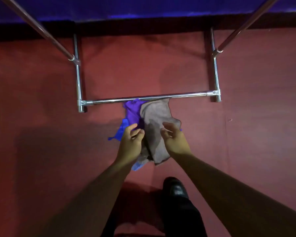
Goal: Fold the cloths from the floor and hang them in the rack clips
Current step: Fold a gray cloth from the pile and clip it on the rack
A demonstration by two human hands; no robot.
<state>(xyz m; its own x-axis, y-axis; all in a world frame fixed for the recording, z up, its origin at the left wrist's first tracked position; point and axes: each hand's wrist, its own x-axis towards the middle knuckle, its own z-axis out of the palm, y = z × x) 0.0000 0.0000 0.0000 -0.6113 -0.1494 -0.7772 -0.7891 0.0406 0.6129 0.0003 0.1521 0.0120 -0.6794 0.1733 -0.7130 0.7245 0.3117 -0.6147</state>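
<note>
A grey cloth (158, 127) is pinched by the left hand (132, 142) at its edge, above the red floor (41, 100). The right hand (173, 138) is spread w/ loose fingers, beside it. Purple cloth (132, 112) is seen behind, near the rack's bottom bar (150, 98).

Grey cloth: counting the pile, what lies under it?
Under the grey cloth, a purple cloth and blue cloth show at its left edge. Anything further beneath is covered.
</note>
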